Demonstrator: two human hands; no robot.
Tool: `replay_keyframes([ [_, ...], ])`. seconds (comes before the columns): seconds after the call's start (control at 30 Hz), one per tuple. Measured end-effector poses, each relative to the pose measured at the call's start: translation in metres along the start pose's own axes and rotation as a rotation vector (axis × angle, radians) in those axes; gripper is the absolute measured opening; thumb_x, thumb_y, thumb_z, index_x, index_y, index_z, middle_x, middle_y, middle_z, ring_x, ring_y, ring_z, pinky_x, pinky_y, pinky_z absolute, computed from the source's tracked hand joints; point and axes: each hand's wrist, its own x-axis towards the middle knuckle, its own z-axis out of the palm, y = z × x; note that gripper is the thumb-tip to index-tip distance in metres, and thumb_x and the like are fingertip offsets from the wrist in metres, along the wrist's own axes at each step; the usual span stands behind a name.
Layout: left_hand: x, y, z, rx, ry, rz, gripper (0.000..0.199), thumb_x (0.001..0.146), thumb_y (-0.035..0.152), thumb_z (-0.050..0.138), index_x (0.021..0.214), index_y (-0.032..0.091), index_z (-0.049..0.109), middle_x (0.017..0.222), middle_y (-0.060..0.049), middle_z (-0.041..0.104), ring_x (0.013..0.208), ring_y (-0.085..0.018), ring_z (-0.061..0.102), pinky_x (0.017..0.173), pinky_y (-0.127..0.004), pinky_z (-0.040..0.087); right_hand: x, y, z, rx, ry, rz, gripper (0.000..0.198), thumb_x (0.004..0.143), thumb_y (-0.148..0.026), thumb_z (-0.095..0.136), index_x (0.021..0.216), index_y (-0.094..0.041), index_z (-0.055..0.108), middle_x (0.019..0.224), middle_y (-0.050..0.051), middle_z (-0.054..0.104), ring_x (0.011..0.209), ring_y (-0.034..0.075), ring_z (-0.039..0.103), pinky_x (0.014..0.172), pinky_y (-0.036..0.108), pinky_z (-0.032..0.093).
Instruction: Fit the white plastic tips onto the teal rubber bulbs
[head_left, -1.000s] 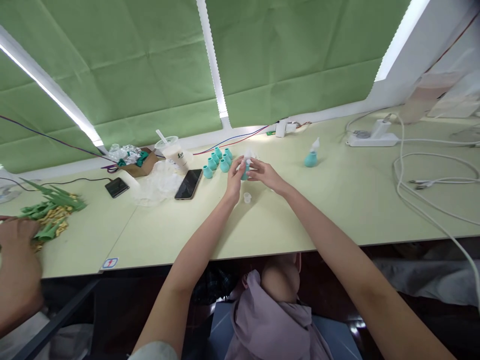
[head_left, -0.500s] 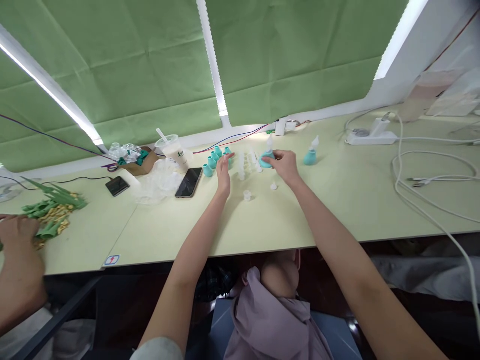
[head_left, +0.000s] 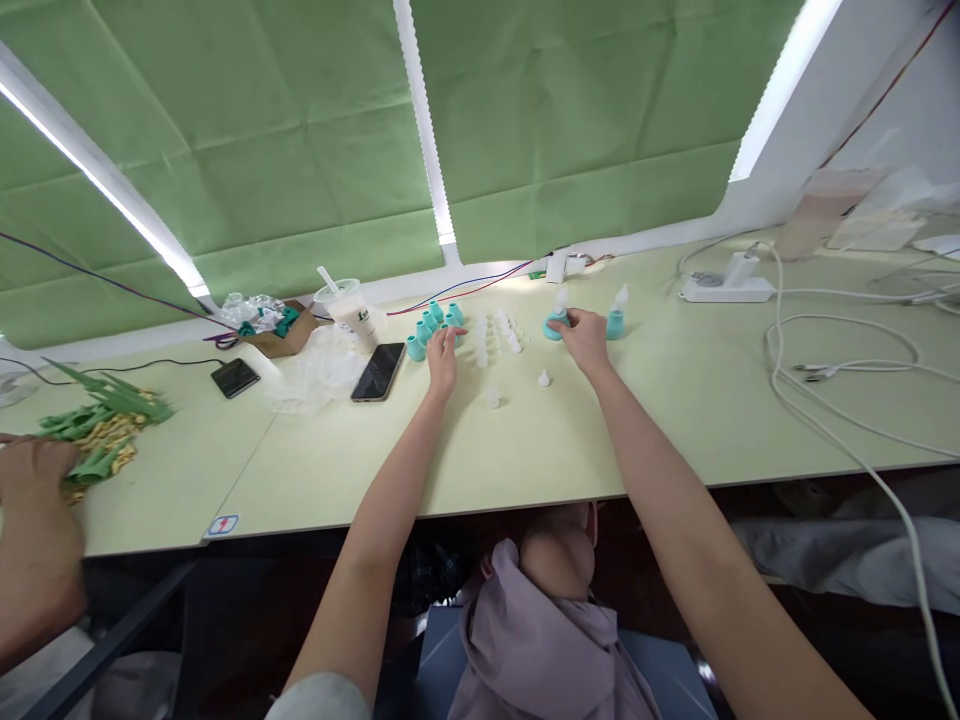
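Right of the two rows of white parts (head_left: 481, 340), the right hand (head_left: 586, 340) — the nearer one — pinches a teal bulb (head_left: 553, 328) upright, its whitish tip (head_left: 562, 298) uppermost. Left of the rows, the left hand (head_left: 442, 365) extends to the untipped bulbs (head_left: 430, 320); grip cannot be determined. On the wearer's side of the rows, past two small white pieces (head_left: 544, 379), open tabletop (head_left: 495, 460) runs to the front edge.

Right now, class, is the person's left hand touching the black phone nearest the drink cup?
Apart: the head view shows a strip of bare tabletop between the left hand and the phone's right edge.
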Motion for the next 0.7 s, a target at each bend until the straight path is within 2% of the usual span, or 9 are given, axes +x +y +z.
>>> replay_keyframes([
  [0.13,-0.002,0.000,0.002,0.053,-0.039,0.025,0.043,0.093,0.043,0.031,0.081,0.022,0.066,0.095,-0.003,0.066,0.099,-0.018,0.057,0.096,-0.038,0.039,0.004,0.013,0.002,-0.042,0.003,0.032,0.019,0.070,-0.035,0.063,0.073,-0.016,0.064,0.069,0.003,0.065,0.064,0.016,0.054,0.066,0.028,0.041],
  [0.3,-0.002,0.001,0.002,0.087,-0.066,0.041,0.047,0.092,0.048,0.030,0.080,0.021,0.066,0.091,-0.005,0.067,0.093,-0.019,0.059,0.094,-0.038,0.041,0.005,0.025,0.004,-0.216,0.028,0.053,0.013,0.073,-0.028,0.058,0.073,-0.016,0.063,0.074,0.009,0.066,0.071,0.021,0.056,0.073,0.033,0.041],
  [0.43,-0.004,0.002,0.002,0.113,-0.082,0.041,0.045,0.092,0.046,0.031,0.082,0.020,0.067,0.094,-0.006,0.066,0.095,-0.021,0.057,0.093,-0.041,0.040,0.006,0.032,0.005,-0.241,0.070,0.084,0.018,0.076,-0.027,0.055,0.088,-0.015,0.062,0.089,0.012,0.067,0.083,0.023,0.057,0.080,0.035,0.041],
  [0.57,-0.005,0.003,0.002,0.119,-0.118,0.036,0.041,0.093,0.039,0.033,0.082,0.021,0.067,0.093,-0.007,0.066,0.095,-0.022,0.057,0.094,-0.043,0.039,0.004,0.033,0.010,-0.265,0.061,0.131,0.037,0.076,-0.026,0.057,0.111,-0.013,0.053,0.104,0.014,0.063,0.095,0.025,0.054,0.085,0.035,0.039],
  [0.7,-0.005,0.002,0.000,0.144,-0.153,0.014,0.039,0.093,0.037,0.034,0.082,0.020,0.067,0.093,-0.008,0.066,0.095,-0.023,0.057,0.095,-0.043,0.039,0.000,0.034,0.012,-0.324,0.045,0.146,0.035,0.079,-0.029,0.055,0.111,-0.014,0.052,0.103,0.014,0.061,0.099,0.026,0.051,0.086,0.037,0.039],
])
